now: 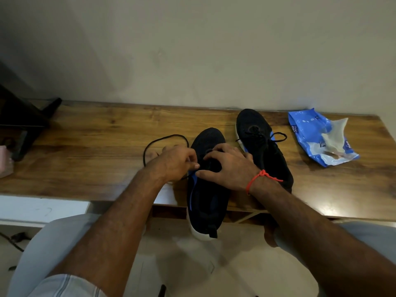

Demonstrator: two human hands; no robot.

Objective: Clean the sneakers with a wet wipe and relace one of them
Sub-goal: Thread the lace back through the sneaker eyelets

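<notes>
Hands [175, 162] [227, 166] curled over sneaker [206, 196]

- The person is wearing light grey shorts [62, 243], the cloth covering both thighs at the bottom of the view.
- A faint striped band is showing on the cloth at the lower left edge.
- Both forearms are showing bare, with no sleeves reaching them.
- The right hand [227, 166] is carrying a thin red-orange thread [256, 179] tied round its wrist, knotted on top with a short loose end trailing.
- The left hand [173, 162] is wearing nothing at the wrist.
</notes>
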